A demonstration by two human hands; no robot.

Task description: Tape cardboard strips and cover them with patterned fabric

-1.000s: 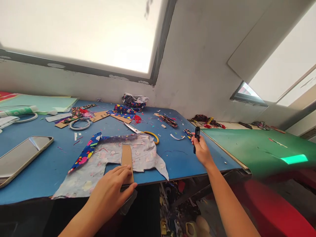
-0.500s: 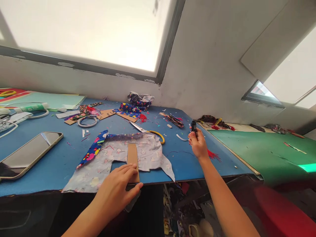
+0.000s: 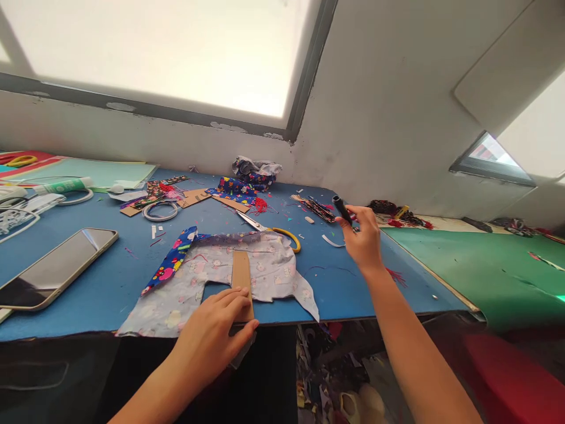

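Note:
My left hand (image 3: 216, 327) grips the lower end of a brown cardboard strip (image 3: 241, 274), fingers over it and thumb by its bottom corner at the table's front edge. Under the strip lies a piece of printed fabric (image 3: 176, 294), pale side up, with a notch in its front edge and a blue patterned fold at its left. Raised over the table's right part, my right hand (image 3: 364, 235) is closed around a black marker (image 3: 342, 209), which leans to the left. Scissors with yellow handles (image 3: 265, 229) lie just behind the fabric, partly against it.
A phone (image 3: 57, 268) lies at left on the blue table (image 3: 145, 253). Cable loops, a tape-like ring (image 3: 159, 210), cardboard scraps and blue fabric pieces (image 3: 233, 191) lie farther back. A bundle of dark strips (image 3: 315, 209) is near the marker. A green surface (image 3: 463, 265) adjoins at right.
The marker has tipped from near upright to leaning left as my right hand turned. My left hand stays on the cardboard strip. The whole view has shifted slightly.

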